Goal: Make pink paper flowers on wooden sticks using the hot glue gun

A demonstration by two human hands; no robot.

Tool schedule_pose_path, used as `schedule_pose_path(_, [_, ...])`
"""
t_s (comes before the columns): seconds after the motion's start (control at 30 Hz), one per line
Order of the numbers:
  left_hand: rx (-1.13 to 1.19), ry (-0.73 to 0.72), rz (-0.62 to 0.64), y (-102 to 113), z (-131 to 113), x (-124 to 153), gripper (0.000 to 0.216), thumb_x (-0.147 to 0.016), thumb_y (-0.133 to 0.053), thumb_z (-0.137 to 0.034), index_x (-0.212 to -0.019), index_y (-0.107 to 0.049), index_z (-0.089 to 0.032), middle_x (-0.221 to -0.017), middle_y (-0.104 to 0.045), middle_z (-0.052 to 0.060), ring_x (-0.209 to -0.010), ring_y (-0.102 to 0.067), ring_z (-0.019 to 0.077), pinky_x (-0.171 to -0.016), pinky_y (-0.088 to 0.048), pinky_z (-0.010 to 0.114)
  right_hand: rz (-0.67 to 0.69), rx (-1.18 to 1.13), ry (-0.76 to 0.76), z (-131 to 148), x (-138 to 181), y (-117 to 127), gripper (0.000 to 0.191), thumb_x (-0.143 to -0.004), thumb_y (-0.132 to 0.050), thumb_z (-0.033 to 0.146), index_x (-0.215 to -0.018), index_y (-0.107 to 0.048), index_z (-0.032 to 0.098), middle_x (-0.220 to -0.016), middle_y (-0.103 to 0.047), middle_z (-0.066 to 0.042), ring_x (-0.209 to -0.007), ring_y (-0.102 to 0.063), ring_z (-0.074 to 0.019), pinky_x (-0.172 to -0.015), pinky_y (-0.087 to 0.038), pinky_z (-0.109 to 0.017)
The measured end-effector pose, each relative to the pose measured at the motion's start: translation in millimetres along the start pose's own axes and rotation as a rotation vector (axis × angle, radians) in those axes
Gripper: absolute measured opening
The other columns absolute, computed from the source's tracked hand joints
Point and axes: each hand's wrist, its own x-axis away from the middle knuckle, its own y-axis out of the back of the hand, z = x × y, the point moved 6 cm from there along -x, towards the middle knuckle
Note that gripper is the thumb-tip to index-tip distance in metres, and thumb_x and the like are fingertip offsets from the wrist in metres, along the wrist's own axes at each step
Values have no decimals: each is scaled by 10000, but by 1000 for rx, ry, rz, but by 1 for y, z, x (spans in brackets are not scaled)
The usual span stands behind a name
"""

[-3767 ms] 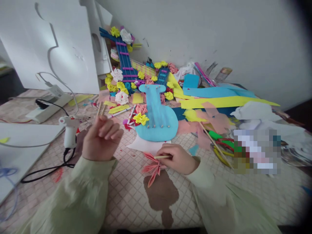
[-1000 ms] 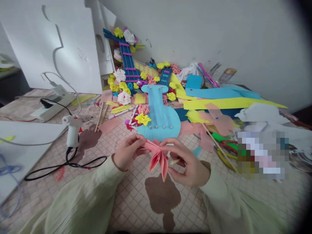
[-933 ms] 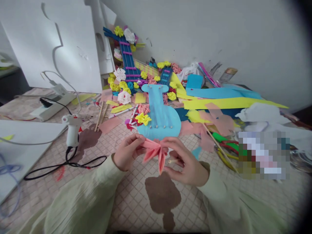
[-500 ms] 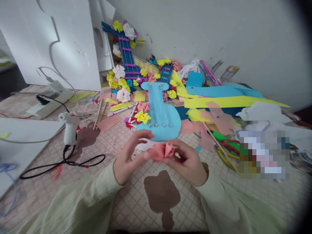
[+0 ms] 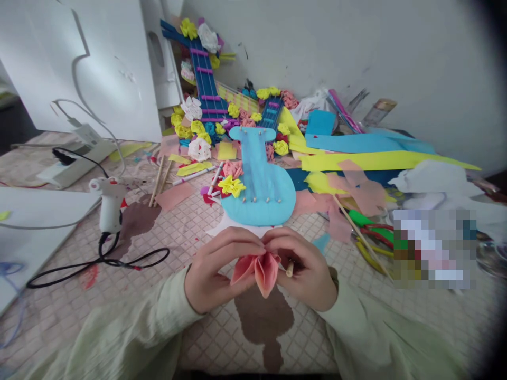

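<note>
The left hand (image 5: 214,272) and right hand (image 5: 308,272) are pinching pink folded paper (image 5: 266,274) before the blue cutout (image 5: 261,182), the right also gripping a stick (image 5: 290,271); folding is looking done, spreading seemingly only partial

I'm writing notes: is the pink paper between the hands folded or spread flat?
Folded: the pink paper shows pointed, petal-like folds, held between left hand and right hand.
</note>
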Motion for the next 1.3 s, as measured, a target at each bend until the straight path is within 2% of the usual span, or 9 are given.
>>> schedule_pose_path(0.23, [97,40,41,-4,2,1,236,-666,-662,-126,-873,-553,-154,-865,-592,78,-824,-566,174,-703,-480,298,110,-93,-15,1,6,-3,353,-623,-638,66,-927,-524,202,-1042,-495,-67,-685,-517,-100,-469,-386,-196])
schedule_pose_path(0.4, [283,245,89,-8,8,4,153,-675,-636,-157,-737,-496,-154,-739,-544,34,-699,-530,142,-632,-442,276,180,-252,-64,5,5,-8,214,-641,-627,159,-807,-496,189,-859,-500,-32,-571,-414,-80,-444,-319,-207])
schedule_pose_path(0.57, [470,464,148,-17,18,8,102,-732,-562,-219,-747,-488,-152,-742,-519,33,-679,-511,140,-603,-435,265,226,-336,-189,-1,4,-9,118,-715,-549,273,-775,-496,187,-771,-485,-25,-546,-378,-91,-429,-285,-215])
schedule_pose_path(0.7, [477,555,172,-20,24,8,96,-741,-561,-220,-759,-503,-146,-789,-543,48,-742,-533,157,-673,-456,294,223,-241,-279,-10,3,-8,157,-746,-535,287,-668,-441,188,-658,-452,9,-529,-357,-90,-450,-281,-226])
schedule_pose_path(0.83, [617,745,243,-30,31,13,162,-741,-585,-265,-799,-514,-132,-717,-591,47,-666,-576,151,-639,-480,304,153,-136,-322,-17,2,-6,202,-762,-521,263,-608,-420,180,-610,-429,24,-521,-336,-86,-476,-279,-234])
schedule_pose_path(0.97, [682,876,95,-29,42,17,182,-705,-626,-277,-726,-520,-130,-658,-592,19,-595,-586,130,-586,-496,282,121,-102,-369,-22,3,-6,162,-766,-520,258,-639,-466,173,-617,-432,25,-516,-338,-85,-472,-281,-235])
schedule_pose_path(1.1, [470,849,-61,-16,48,15,177,-638,-685,-235,-661,-553,-119,-651,-595,9,-593,-572,113,-562,-491,238,80,-26,-404,-26,5,-3,150,-761,-539,284,-674,-479,178,-590,-401,45,-486,-326,-77,-450,-282,-225])
schedule_pose_path(1.17, [397,808,-71,-13,48,13,160,-632,-689,-218,-657,-572,-113,-652,-609,16,-603,-574,113,-579,-490,233,69,14,-409,-27,5,-2,148,-761,-547,287,-686,-480,179,-594,-403,49,-470,-318,-70,-435,-279,-218])
schedule_pose_path(1.3, [411,749,-56,-13,44,10,141,-642,-681,-204,-664,-577,-112,-705,-649,47,-650,-598,130,-607,-496,245,84,49,-363,-24,4,-3,126,-769,-544,266,-695,-494,176,-630,-442,37,-473,-332,-66,-432,-288,-216])
